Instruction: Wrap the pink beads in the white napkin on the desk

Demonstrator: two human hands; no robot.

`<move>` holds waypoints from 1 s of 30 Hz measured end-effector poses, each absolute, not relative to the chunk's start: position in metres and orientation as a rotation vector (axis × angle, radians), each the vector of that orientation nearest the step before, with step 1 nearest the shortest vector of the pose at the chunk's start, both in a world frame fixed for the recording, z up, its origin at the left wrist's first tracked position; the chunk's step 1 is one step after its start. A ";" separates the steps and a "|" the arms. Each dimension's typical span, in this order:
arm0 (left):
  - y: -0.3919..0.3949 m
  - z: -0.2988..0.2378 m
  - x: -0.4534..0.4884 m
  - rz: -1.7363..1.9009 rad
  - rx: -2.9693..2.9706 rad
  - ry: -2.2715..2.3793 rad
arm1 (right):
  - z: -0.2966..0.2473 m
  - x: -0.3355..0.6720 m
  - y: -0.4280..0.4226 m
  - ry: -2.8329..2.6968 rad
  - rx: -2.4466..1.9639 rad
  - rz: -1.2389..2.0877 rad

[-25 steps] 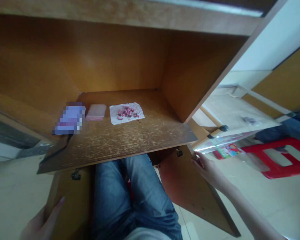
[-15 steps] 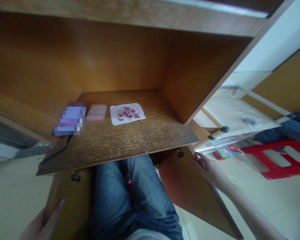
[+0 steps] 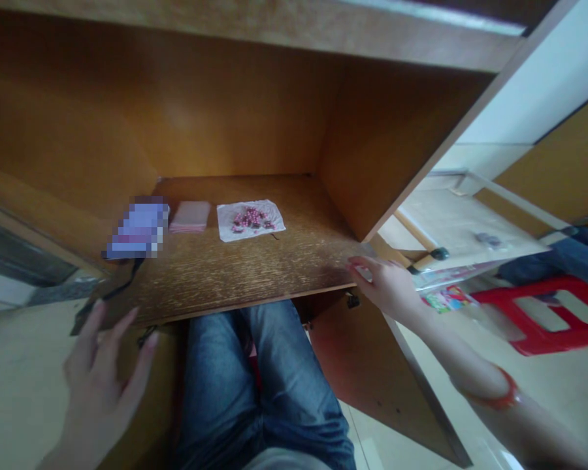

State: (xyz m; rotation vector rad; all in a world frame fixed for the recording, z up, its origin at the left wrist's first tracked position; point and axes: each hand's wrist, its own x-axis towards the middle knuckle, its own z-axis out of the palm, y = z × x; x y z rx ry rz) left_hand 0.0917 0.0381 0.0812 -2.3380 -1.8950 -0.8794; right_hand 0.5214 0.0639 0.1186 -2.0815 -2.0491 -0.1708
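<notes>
Pink beads (image 3: 252, 219) on paper (image 3: 225, 230) at ten o'clock could scatter if the wide-spread left hand (image 3: 102, 372) at eight, or the right hand (image 3: 389, 287) at four, its hold unclear, jolts the shelf (image 3: 206, 267).

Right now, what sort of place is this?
Probably a room in a home, though I can't be sure: there's a wooden cabinet with a worn shelf, a pale tiled floor and what looks like a red plastic stool.

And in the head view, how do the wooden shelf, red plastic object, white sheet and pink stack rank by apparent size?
1. Wooden shelf
2. Red plastic object (partly cut off)
3. White sheet
4. Pink stack
</notes>
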 end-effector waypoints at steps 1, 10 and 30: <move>0.048 0.088 0.103 -0.886 -2.343 -1.817 | 0.118 0.515 0.076 -2.076 -2.011 -0.174; 0.155 0.115 0.189 -0.780 -2.511 -1.430 | 0.111 0.453 0.181 -2.248 -1.462 0.068; 0.294 0.078 0.220 -0.712 -2.512 -1.744 | 0.056 0.443 0.288 -2.156 -1.183 -0.041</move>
